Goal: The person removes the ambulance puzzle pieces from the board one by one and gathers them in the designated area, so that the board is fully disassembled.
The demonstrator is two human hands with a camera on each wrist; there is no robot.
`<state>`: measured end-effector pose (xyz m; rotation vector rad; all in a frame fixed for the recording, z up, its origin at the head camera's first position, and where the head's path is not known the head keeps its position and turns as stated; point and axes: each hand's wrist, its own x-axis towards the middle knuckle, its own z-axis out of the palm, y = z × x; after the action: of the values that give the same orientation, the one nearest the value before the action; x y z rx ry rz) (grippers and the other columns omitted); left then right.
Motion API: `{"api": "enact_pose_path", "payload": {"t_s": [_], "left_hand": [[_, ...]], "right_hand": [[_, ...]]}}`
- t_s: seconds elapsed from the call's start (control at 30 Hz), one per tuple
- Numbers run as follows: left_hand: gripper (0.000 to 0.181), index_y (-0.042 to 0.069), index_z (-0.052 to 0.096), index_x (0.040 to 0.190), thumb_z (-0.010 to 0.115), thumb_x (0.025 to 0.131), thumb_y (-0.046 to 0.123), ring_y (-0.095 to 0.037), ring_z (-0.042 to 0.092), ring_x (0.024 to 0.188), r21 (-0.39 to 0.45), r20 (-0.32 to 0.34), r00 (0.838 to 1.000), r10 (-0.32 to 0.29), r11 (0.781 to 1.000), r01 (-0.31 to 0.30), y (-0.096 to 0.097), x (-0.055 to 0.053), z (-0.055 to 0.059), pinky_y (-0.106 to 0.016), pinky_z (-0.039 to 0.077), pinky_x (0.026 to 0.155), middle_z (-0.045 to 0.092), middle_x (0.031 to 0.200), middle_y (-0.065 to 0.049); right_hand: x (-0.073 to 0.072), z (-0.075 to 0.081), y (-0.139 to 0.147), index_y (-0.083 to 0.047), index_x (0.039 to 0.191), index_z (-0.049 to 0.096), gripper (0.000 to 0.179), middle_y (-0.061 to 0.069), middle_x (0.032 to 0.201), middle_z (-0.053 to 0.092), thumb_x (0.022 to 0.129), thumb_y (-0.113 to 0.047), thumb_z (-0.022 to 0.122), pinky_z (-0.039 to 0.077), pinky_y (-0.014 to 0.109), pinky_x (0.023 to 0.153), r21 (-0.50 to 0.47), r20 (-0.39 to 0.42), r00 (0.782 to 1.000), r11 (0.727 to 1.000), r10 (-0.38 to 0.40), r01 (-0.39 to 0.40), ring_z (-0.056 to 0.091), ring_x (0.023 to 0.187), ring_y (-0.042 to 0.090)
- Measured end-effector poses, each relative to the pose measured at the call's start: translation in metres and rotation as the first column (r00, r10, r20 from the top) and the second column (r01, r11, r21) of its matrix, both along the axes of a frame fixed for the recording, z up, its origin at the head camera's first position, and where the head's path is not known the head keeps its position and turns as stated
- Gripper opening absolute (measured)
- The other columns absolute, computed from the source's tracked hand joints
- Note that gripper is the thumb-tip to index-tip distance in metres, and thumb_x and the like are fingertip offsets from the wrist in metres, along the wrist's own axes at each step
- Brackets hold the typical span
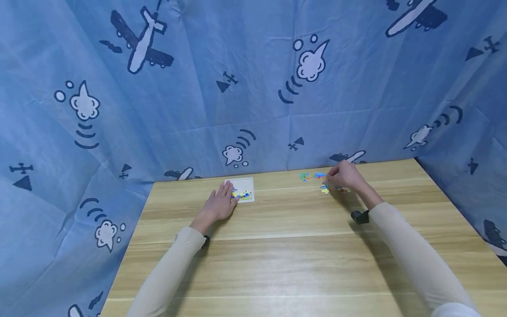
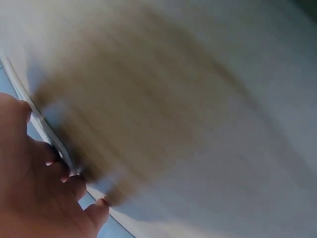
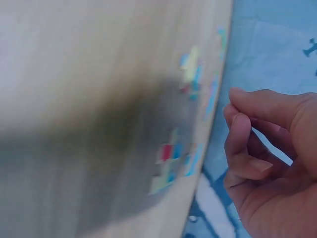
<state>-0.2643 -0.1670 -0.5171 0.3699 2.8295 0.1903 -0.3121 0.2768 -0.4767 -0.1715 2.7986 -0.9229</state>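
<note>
The left hand (image 1: 219, 202) is resting on the left side of a white puzzle tray (image 1: 245, 181), fingers lying fairly straight and its grip not closing around anything that shows. It seems to be steadying the tray, whose lower part is bearing a colourful printed section (image 1: 242, 194) while its upper part is showing plain white. The tray is lying near the far edge of the wooden counter (image 1: 277, 264). Well to the right, the right hand (image 1: 343, 175) is hovering over loose jigsaw pieces, a mostly green piece (image 1: 303, 176) and a yellow-and-blue piece (image 1: 325, 188) lying beside it. Its grip is standing nearly closed, fingertips bunching together; whether a piece is hiding between them, I cannot tell. The step in hand appears to be picking out a loose piece; the next move is probably calling for a fine fingertip pinch without nudging the neighbouring pieces.
</note>
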Motion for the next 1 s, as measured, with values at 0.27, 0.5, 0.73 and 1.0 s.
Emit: {"api": "enact_pose_path", "payload": {"t_s": [0.27, 0.5, 0.73, 1.0], "left_hand": [[0.072, 0.001, 0.015, 0.168, 0.031, 0.114, 0.046, -0.034, 0.012, 0.166, 0.011, -0.005, 1.0, 0.016, 1.0, -0.016, 0.001, 0.0, 0.004, -0.055, 0.018, 0.134, 0.01, 0.178, -0.017], [0.075, -0.003, 0.015, 0.167, 0.035, 0.113, 0.047, -0.035, 0.015, 0.166, 0.075, -0.033, 0.999, 0.034, 0.997, -0.032, -0.008, 0.002, 0.009, -0.05, 0.022, 0.134, 0.013, 0.177, -0.021], [0.077, 0.001, 0.014, 0.168, 0.034, 0.113, 0.05, -0.037, 0.007, 0.167, 0.079, -0.036, 0.999, -0.015, 0.997, 0.017, -0.027, 0.001, 0.002, -0.056, 0.016, 0.135, 0.008, 0.178, -0.018], [0.075, 0.005, 0.008, 0.169, 0.029, 0.113, 0.051, -0.037, 0.005, 0.167, 0.022, 0.002, 0.999, -0.053, 0.998, 0.053, -0.032, -0.002, -0.003, -0.06, 0.013, 0.134, 0.004, 0.179, -0.014]], "right_hand": [[-0.002, 0.023, -0.031, 0.002, 0.106, 0.079, 0.024, 0.023, 0.105, 0.078, 0.101, -0.019, 0.068, 0.053, 0.032, 0.07, -0.026, -0.054, 0.998, 0.999, 0.016, -0.018, 0.071, 0.093, 0.036], [-0.008, 0.034, -0.078, 0.0, 0.108, 0.078, 0.022, 0.022, 0.107, 0.077, 0.102, -0.018, 0.069, 0.055, 0.032, 0.072, -0.109, -0.102, 0.991, 0.99, 0.083, -0.094, 0.072, 0.091, 0.033], [-0.01, 0.037, -0.129, -0.003, 0.106, 0.08, 0.019, 0.014, 0.099, 0.079, 0.1, -0.018, 0.071, 0.056, 0.033, 0.075, -0.109, -0.121, 0.972, 0.971, 0.199, -0.213, 0.071, 0.087, 0.023], [-0.011, 0.03, -0.181, -0.002, 0.107, 0.081, 0.023, 0.017, 0.104, 0.08, 0.102, -0.02, 0.068, 0.054, 0.032, 0.076, -0.058, -0.086, 0.948, 0.948, 0.307, -0.312, 0.068, 0.084, 0.019]]}}
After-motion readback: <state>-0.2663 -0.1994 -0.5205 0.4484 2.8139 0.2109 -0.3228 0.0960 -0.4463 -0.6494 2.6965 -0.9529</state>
